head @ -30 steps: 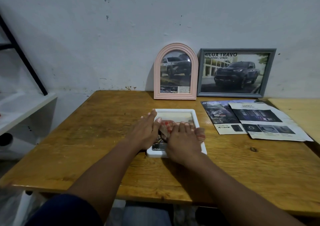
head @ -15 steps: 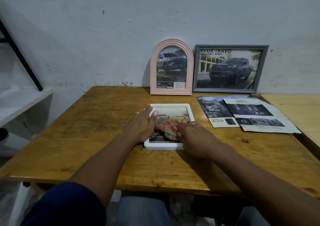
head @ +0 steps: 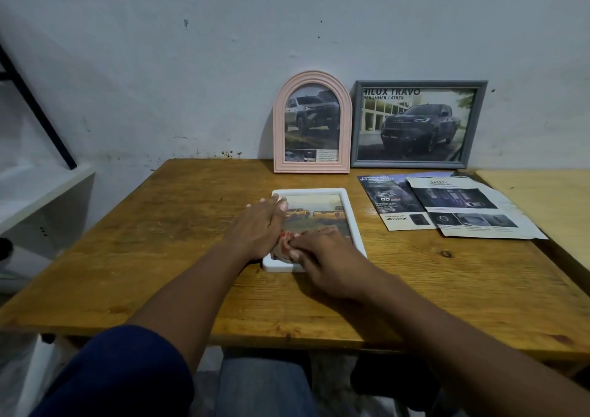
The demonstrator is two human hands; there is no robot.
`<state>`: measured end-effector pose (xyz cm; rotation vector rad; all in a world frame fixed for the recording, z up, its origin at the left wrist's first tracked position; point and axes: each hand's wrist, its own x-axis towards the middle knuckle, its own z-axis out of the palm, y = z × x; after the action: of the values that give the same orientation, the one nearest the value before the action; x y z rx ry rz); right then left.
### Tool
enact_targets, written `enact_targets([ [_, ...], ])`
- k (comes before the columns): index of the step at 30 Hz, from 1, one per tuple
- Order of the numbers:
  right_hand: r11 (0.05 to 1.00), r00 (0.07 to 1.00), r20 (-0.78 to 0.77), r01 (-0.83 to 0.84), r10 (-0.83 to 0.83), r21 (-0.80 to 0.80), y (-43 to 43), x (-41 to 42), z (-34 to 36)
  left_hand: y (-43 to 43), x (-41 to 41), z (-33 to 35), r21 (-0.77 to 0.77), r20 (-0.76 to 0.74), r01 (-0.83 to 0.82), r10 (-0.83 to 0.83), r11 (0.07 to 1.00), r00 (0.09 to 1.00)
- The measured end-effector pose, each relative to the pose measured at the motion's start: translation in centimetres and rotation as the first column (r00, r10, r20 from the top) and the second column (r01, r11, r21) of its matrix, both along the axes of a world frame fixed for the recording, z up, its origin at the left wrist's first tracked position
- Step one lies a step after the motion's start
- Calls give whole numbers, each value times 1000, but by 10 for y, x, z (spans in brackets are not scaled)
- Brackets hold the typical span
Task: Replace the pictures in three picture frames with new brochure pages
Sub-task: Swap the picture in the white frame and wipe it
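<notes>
A white picture frame lies flat on the wooden table, showing a page with yellow trucks. My left hand rests flat on the frame's left edge, fingers straight. My right hand lies over the near part of the frame and holds a crumpled red-patterned cloth against the glass. A pink arched frame and a grey rectangular frame lean on the wall behind, each with a truck picture. Two brochure pages lie to the right of the white frame.
A second, paler table adjoins on the right. A white shelf unit with a black slanted bar stands at the left. The wall runs right behind the far table edge.
My right hand has slid the cloth from the middle of the glass toward the frame's near left corner. My left hand stays on the left edge.
</notes>
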<state>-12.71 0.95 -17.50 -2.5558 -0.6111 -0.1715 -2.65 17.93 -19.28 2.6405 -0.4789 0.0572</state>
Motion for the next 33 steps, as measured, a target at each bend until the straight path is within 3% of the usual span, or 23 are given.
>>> enact_targets([
  [3,994,997,22,-66,68,-88,-31,-3,9,0,-2,2,2,10,-2,2,1000,1000],
  [6,979,999,24,-19,24,-201,-69,-14,10,0,-2,1,15,15,-2,2,1000,1000],
  [10,973,994,107,47,-24,-224,-84,-29,2,-1,-5,4,45,29,1,-2,999,1000],
  [11,986,991,126,65,-45,-156,-81,-31,-2,-2,-5,5,66,37,7,-9,998,999],
  [13,979,978,113,160,-175,125,-78,-32,0,-1,-3,6,103,33,18,-22,995,999],
  [15,847,919,23,352,-393,398,-84,-19,13,1,2,9,73,-49,26,-23,997,999],
  [18,680,832,-164,533,-530,504,-96,18,41,0,14,20,-82,-181,-24,9,996,983],
  [21,699,821,-204,564,-533,440,-91,64,56,-7,18,23,0,-135,33,-33,999,990],
  [23,763,847,-192,531,-496,368,-80,92,51,-11,12,17,66,-147,81,-71,994,987],
  [27,934,913,-201,355,-354,-33,-65,125,6,-15,0,1,103,-148,42,-27,994,989],
  [29,937,926,-169,315,-339,-152,-65,126,-9,-16,1,-1,124,-97,28,-16,992,995],
  [33,924,912,-177,341,-369,-172,-68,94,-13,-19,4,-1,198,-37,7,0,980,999],
])
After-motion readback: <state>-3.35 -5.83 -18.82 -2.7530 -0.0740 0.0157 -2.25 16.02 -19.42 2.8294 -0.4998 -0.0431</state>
